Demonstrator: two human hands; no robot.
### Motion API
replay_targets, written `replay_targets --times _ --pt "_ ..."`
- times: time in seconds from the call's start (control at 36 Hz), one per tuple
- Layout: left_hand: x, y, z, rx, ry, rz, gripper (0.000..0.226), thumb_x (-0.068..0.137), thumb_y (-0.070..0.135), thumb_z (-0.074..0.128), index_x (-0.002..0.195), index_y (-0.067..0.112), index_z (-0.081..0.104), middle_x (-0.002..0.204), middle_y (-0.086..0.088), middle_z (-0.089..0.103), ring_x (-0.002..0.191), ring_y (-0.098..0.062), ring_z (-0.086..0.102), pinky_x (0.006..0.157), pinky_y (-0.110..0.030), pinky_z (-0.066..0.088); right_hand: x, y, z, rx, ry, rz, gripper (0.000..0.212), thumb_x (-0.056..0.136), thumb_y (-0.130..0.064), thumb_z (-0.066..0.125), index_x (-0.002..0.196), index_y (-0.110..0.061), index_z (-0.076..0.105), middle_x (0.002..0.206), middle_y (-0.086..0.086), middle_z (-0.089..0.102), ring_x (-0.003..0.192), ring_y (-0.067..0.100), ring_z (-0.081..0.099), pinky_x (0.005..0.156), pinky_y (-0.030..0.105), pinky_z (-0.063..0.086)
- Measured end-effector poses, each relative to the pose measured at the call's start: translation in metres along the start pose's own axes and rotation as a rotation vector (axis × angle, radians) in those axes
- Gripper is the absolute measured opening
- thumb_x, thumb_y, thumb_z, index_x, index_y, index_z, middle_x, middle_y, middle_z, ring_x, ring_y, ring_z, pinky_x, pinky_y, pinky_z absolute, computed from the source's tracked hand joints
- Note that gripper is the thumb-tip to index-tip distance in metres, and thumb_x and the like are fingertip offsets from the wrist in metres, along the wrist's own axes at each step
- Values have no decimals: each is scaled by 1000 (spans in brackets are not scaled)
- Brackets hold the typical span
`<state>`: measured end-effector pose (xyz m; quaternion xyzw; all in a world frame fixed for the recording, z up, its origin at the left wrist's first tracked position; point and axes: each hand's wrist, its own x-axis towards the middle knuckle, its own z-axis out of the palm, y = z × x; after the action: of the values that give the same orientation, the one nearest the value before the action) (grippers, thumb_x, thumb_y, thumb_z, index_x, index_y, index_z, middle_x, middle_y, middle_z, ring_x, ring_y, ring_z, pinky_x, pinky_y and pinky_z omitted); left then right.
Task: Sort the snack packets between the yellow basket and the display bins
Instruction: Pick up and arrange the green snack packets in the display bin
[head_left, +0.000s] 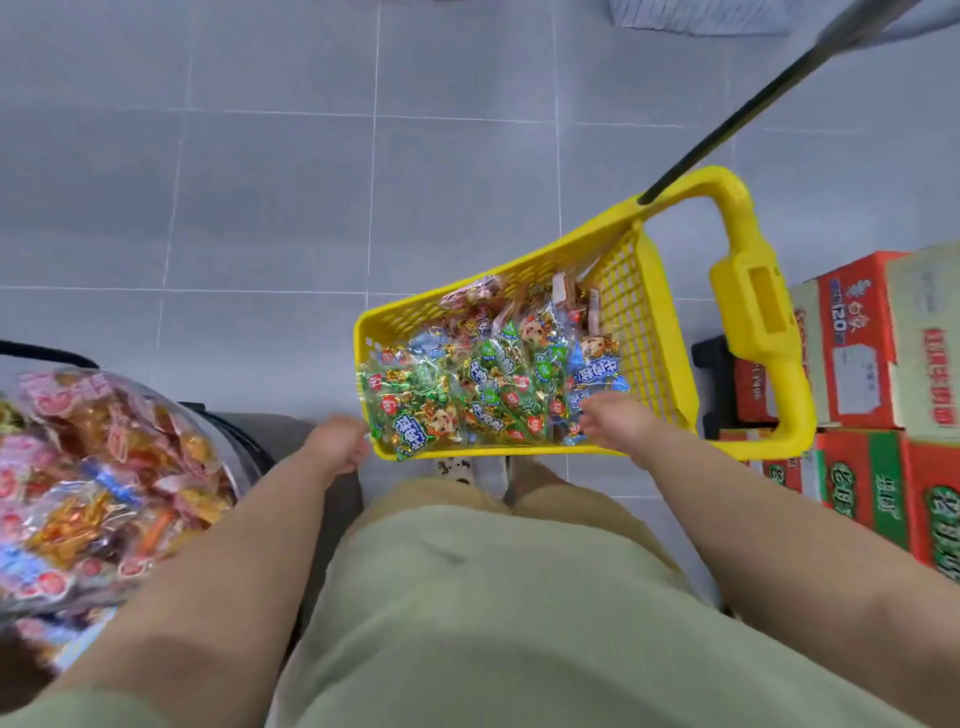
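— Left side?
— Display bin (236, 457), heaped with pink and orange snack packets (104, 467). Left hand (337, 447) at the yellow basket's (519, 450) near-left corner, fingers bent at the rim (grip or mere touch: cannot tell).
— Centre, right?
— Green and blue packets (467, 395) in the basket, on the grey tile floor (260, 182). Right hand (618, 418) rests on them, fingers loosely spread. Black pole (727, 124) crosses the far rim. Stacked cartons (857, 364) stand just beside the handle (753, 306).

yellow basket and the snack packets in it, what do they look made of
The yellow basket looks like moulded hard plastic, slightly glossy: one even colour, lattice walls, a thick rounded handle. The snack packets look like thin clear plastic film with printed panels; they glint and crinkle.
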<state>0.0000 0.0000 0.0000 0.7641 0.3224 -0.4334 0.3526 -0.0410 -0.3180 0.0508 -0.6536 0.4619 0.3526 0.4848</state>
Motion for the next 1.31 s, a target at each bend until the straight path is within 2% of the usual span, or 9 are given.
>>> replay_targets --times 0.08,0.19,0.42,0.67,0.72,0.81,0.97,1.17,1.31 --pt "11 8 8 -16 82 57 10 92 20 56 96 11 54 99 -12 56 88 -23 52 78 -32 43 9 -17 9 -145 -49 -78 22 98 -14 41 84 -10 58 85 15 59 77 23 55 81 35 45" --pt "14 10 24 -197 45 49 56 86 17 67 133 7 39 119 -7 53 109 -26 54 94 -38 45 26 -27 21 -272 -102 -86 14 97 -15 44 90 -9 55 74 4 53 67 16 49 57 25 37" --pt "15 6 44 -299 163 5 58 77 26 79 111 19 33 113 -5 43 100 -22 48 81 -33 40 41 -33 34 -469 -167 -222 30 98 -26 42 98 -2 60 92 10 60 87 23 57 87 42 48" --pt "26 9 45 -260 145 -29 82 73 36 82 137 10 39 138 -11 45 122 -30 49 94 -38 43 46 -31 55 -701 -177 -282 20 89 -19 54 108 -17 59 76 -8 54 74 15 54 57 23 40" --pt "29 9 45 -257 115 -27 76 73 39 81 131 10 42 129 -9 48 116 -28 51 88 -37 43 48 -28 59 -717 -156 -282 19 87 -20 57 106 -17 56 75 -8 53 75 16 54 56 23 38" --pt "31 9 46 -149 135 -2 45 73 43 79 91 17 48 99 -3 49 82 -17 49 73 -34 42 50 -22 62 -746 -105 -298 15 85 -23 59 95 -22 48 77 -7 54 70 12 54 52 21 37" --pt "26 7 48 -119 219 134 49 75 41 77 68 16 36 68 0 39 62 -18 37 56 -32 30 53 -14 66 -760 -64 -316 22 82 -23 63 91 -20 43 94 2 59 80 20 58 62 27 40" --pt "7 -11 23 -447 153 104 29 80 20 75 93 12 51 89 -13 58 81 -22 58 80 -43 51 43 -13 81 -979 60 -457 22 85 -24 60 92 -11 45 96 10 52 86 28 50 66 31 38" --pt "-5 -16 0 -703 171 144 22 84 13 72 93 16 52 104 -17 64 90 -28 66 75 -41 55 40 -5 92 -899 16 -461 35 89 -27 60 119 -14 47 111 10 61 95 30 59 77 36 49"
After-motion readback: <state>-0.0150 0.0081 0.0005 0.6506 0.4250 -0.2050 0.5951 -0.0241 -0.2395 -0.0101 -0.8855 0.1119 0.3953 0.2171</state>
